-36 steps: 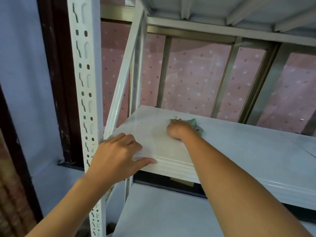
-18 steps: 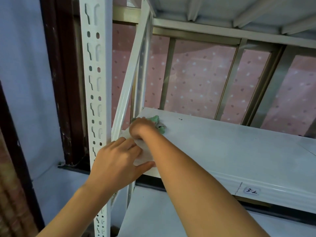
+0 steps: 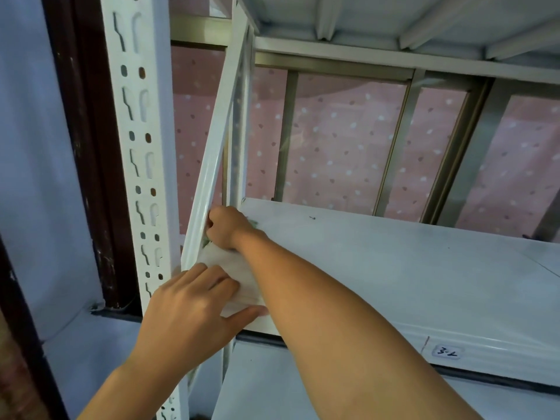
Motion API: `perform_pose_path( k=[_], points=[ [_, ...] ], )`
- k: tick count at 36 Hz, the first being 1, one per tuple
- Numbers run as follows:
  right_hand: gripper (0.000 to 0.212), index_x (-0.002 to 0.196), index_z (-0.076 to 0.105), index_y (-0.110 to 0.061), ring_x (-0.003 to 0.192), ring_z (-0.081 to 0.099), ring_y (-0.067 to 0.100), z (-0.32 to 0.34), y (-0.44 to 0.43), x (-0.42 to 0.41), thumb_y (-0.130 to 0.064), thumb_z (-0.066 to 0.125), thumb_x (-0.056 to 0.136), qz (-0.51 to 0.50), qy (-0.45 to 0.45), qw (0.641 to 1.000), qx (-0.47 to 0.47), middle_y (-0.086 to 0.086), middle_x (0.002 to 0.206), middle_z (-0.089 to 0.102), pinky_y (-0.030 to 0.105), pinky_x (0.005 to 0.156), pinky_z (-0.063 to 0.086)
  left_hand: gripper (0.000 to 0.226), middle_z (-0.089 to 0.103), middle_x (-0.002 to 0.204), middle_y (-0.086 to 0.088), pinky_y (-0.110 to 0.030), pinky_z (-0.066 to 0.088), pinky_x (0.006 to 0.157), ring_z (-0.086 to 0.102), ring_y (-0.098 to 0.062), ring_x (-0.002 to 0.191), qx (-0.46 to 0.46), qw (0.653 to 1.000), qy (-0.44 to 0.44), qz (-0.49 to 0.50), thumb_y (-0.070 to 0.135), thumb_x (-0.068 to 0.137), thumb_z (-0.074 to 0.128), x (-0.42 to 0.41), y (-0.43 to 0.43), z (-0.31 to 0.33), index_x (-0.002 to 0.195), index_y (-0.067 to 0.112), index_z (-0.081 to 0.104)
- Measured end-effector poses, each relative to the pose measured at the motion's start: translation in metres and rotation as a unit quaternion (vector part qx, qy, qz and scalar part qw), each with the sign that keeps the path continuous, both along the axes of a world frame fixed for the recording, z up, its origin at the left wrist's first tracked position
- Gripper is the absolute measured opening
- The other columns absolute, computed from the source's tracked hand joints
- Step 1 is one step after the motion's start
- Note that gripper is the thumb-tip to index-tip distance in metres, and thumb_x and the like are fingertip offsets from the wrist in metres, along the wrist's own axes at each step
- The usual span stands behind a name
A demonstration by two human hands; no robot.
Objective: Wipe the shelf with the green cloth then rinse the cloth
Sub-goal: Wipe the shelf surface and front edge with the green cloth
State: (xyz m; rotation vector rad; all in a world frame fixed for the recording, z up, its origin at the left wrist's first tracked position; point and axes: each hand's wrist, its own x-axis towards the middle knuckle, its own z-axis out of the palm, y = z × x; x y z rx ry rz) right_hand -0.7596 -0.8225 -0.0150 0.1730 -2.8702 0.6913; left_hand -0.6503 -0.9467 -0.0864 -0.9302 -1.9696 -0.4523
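The white shelf board (image 3: pixel 394 268) runs across the middle of the head view. My right hand (image 3: pixel 225 227) is at its far left end, pressed against the slanted side brace (image 3: pixel 212 165). It is shut on the green cloth (image 3: pixel 207 241), of which only small bits show under the fist. My left hand (image 3: pixel 194 310) grips the shelf's front left corner, fingers on top and thumb along the front lip.
A white slotted upright (image 3: pixel 136 177) stands at the left, with a dark window frame (image 3: pixel 81 147) behind it. Another shelf board (image 3: pixel 394 16) is overhead and a lower one (image 3: pixel 272 389) below. Behind is a pink dotted curtain (image 3: pixel 342 147). A label (image 3: pixel 448 353) sits on the front lip.
My right hand has slid the cloth leftward along the shelf, from near the middle to the left end by the brace. My left hand has kept its hold on the corner.
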Motion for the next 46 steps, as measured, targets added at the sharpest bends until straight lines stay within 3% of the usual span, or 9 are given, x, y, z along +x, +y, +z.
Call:
perform_pose_path(
  k=[4, 6, 9, 14, 19, 22, 25, 33, 46],
  points=[
    [0.034, 0.069, 0.043, -0.013, 0.081, 0.051, 0.025, 0.000, 0.006, -0.008, -0.006, 0.049, 0.101, -0.003, 0.019, 0.999, -0.028, -0.001, 0.073, 0.049, 0.031, 0.076, 0.039, 0.059, 0.065, 0.075, 0.005, -0.035, 0.051, 0.055, 0.062, -0.020, 0.066, -0.021, 1.000, -0.006, -0.001, 0.072, 0.086, 0.053, -0.002, -0.001, 0.003, 0.072, 0.018, 0.071],
    [0.016, 0.088, 0.056, -0.006, 0.085, 0.054, 0.029, 0.005, 0.010, -0.014, -0.007, 0.049, 0.101, 0.006, 0.016, 1.000, -0.018, 0.007, 0.086, 0.057, 0.033, 0.076, 0.041, 0.056, 0.064, 0.076, 0.007, -0.033, 0.051, 0.056, 0.062, -0.019, 0.068, -0.028, 1.000, -0.012, -0.007, 0.073, 0.084, 0.054, -0.003, 0.000, 0.005, 0.074, 0.020, 0.072],
    [0.023, 0.113, 0.066, 0.001, 0.099, 0.062, 0.036, 0.008, 0.019, -0.026, -0.011, 0.049, 0.102, 0.000, -0.008, 0.999, 0.034, 0.018, 0.109, 0.066, 0.041, 0.089, 0.049, 0.058, 0.063, 0.078, 0.009, -0.029, 0.050, 0.057, 0.061, -0.016, 0.069, -0.033, 0.999, -0.028, -0.016, 0.073, 0.086, 0.048, -0.003, 0.003, 0.008, 0.077, 0.022, 0.074],
    [0.024, 0.109, 0.067, -0.004, 0.105, 0.064, 0.038, 0.004, 0.027, -0.038, -0.017, 0.052, 0.097, -0.039, -0.044, 0.994, 0.095, 0.015, 0.111, 0.066, 0.046, 0.096, 0.053, 0.041, 0.065, 0.090, 0.011, -0.022, 0.047, 0.066, 0.063, -0.013, 0.078, -0.057, 0.994, -0.068, -0.057, 0.063, 0.079, 0.061, 0.000, 0.012, 0.017, 0.086, 0.026, 0.075],
    [0.041, 0.133, 0.060, -0.007, 0.120, 0.058, 0.036, -0.001, 0.029, -0.046, -0.029, 0.049, 0.101, -0.081, -0.100, 0.986, 0.105, 0.014, 0.136, 0.060, 0.039, 0.102, 0.047, 0.040, 0.061, 0.083, 0.007, -0.032, 0.049, 0.062, 0.056, -0.014, 0.073, -0.078, 0.989, -0.082, -0.094, 0.061, 0.079, 0.064, 0.006, 0.039, 0.033, 0.083, 0.023, 0.075],
    [0.049, 0.147, 0.049, -0.009, 0.133, 0.049, 0.036, -0.002, 0.033, -0.051, -0.031, 0.041, 0.104, -0.078, -0.124, 0.981, 0.124, 0.013, 0.150, 0.049, 0.047, 0.114, 0.038, 0.041, 0.059, 0.079, 0.006, -0.035, 0.049, 0.058, 0.055, -0.016, 0.070, -0.072, 0.988, -0.087, -0.104, 0.063, 0.078, 0.064, 0.001, 0.043, 0.038, 0.080, 0.023, 0.074],
    [0.069, 0.159, 0.029, -0.017, 0.146, 0.033, 0.036, -0.005, 0.039, -0.063, -0.044, 0.026, 0.096, -0.079, -0.135, 0.977, 0.144, 0.008, 0.165, 0.029, 0.055, 0.118, 0.028, 0.060, 0.062, 0.085, 0.009, -0.035, 0.051, 0.061, 0.058, -0.015, 0.076, -0.100, 0.985, -0.111, -0.083, 0.082, 0.072, 0.058, -0.005, 0.038, 0.036, 0.088, 0.027, 0.075],
    [0.068, 0.163, 0.008, -0.021, 0.153, 0.010, 0.040, -0.009, 0.055, -0.073, -0.045, 0.020, 0.101, -0.116, -0.149, 0.970, 0.153, 0.005, 0.170, 0.003, 0.063, 0.120, 0.016, 0.068, 0.059, 0.073, 0.011, -0.027, 0.045, 0.054, 0.058, -0.013, 0.067, -0.091, 0.987, -0.123, -0.051, 0.090, 0.070, 0.048, -0.003, 0.034, 0.031, 0.077, 0.029, 0.076],
    [0.067, 0.162, -0.003, -0.016, 0.156, -0.001, 0.030, -0.014, 0.120, -0.076, -0.048, 0.010, 0.105, -0.187, -0.156, 0.960, 0.137, 0.003, 0.170, -0.008, 0.051, 0.125, 0.002, 0.068, 0.060, 0.073, 0.015, -0.017, 0.035, 0.051, 0.059, -0.008, 0.065, -0.124, 0.980, -0.151, -0.038, 0.092, 0.064, 0.049, -0.001, 0.038, 0.043, 0.077, 0.031, 0.076]
  ],
)
